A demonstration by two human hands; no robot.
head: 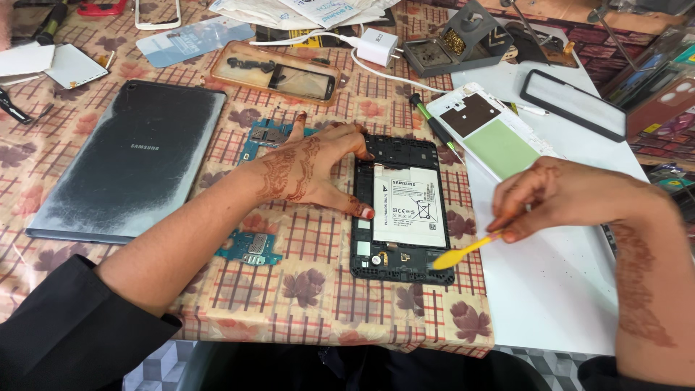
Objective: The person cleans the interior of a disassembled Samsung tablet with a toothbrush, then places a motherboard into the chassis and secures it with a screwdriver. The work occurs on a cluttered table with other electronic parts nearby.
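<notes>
— What is the right hand [561, 197] doing?

— Its fingers are pinched shut around a yellow pry tool [463, 250], the flat tip resting at the lower right corner of the opened tablet [400, 210], just beside the white battery [409, 206].

— And the left hand [311, 170]?

— Spread flat and open, gripping nothing. It presses on the tablet's left edge, thumb against the frame.

— Where does the tablet lie?

— Near the middle of the worktop [318, 289], towards its front edge, on the checked floral cloth.

— What lies around it?

— Two blue circuit boards, one [250, 247] under the left forearm and one [264, 137] just beyond the fingers. A grey back cover [134, 163] lies towards the left edge. Beyond the tablet are a phone frame [279, 72], a white charger [376, 45] and a green-handled screwdriver [431, 123].
</notes>
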